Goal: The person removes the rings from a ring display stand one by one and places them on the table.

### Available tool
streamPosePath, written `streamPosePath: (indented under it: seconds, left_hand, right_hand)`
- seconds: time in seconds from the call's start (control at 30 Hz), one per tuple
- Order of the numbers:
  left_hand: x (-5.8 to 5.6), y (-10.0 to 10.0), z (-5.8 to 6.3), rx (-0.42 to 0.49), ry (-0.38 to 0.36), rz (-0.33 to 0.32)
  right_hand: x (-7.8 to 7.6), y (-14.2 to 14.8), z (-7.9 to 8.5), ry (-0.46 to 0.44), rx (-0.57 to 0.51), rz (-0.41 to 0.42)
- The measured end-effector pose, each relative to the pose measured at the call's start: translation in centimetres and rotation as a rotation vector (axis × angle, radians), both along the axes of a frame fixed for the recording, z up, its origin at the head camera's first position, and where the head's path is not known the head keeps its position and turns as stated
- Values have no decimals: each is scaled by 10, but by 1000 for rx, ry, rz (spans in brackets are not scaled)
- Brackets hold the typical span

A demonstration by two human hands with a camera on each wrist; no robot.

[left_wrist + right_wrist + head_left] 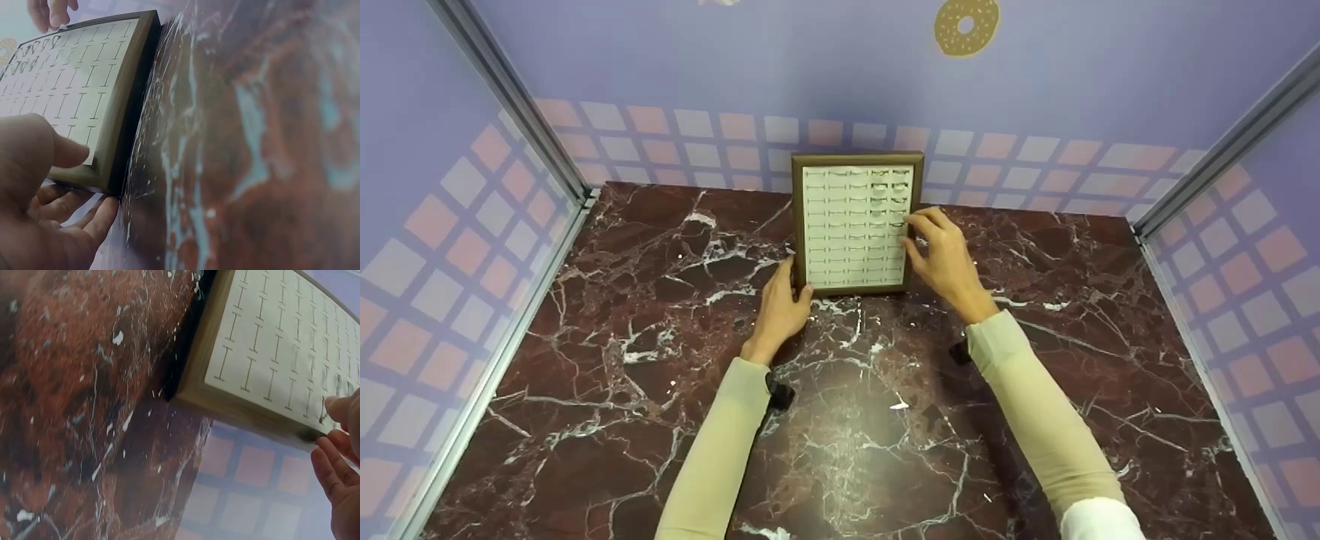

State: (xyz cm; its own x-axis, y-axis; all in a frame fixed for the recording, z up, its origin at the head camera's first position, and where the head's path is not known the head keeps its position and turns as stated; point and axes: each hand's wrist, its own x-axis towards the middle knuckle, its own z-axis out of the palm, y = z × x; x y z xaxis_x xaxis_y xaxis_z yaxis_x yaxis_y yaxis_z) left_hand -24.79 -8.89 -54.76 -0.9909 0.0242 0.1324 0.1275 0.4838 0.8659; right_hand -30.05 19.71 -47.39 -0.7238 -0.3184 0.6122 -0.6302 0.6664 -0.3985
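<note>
A ring display board (800,225) with a brown frame and a white slotted pad (840,259) stands on the table, close to the back wall. Several rings (878,186) sit in the upper right slots. My left hand (781,311) grips the lower left corner of the frame, thumb on the front and fingers behind, as the left wrist view shows. At the right edge my right hand (945,259) has its thumb and index finger at a ring (323,410) in the outermost column, seemingly pinching it; the fingertips partly hide it.
The dark red marble table (622,420) has white veins. Behind it rises a lilac wall (697,60) with pink and white squares and a doughnut print (966,26). Side panels with metal edge strips (510,367) bound the table left and right.
</note>
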Motion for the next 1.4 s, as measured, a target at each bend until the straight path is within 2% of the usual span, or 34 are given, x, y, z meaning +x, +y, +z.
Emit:
streamPosePath:
  seconds: [0.17, 0.37, 0.53, 0.77, 1.17, 1.4]
  left_hand:
    - [-2, 3, -1, 39, -21, 18]
    - [-5, 3, -3, 130, -71, 34]
    - [-8, 2, -6, 185, -90, 18]
    - [-10, -2, -10, 243, -109, 7]
    - [-9, -4, -11, 253, -120, 0]
    - [-8, -8, -12, 241, -114, 3]
  right_hand:
    - [-5, -8, -3, 22, -13, -5]
    - [-9, -12, -4, 56, 2, -44]
    - [-9, -13, -2, 51, 9, -72]
    - [-7, -14, 0, 18, 6, -71]
    - [-2, -12, 3, -29, -18, -44]
    - [0, -11, 3, -18, -32, -32]
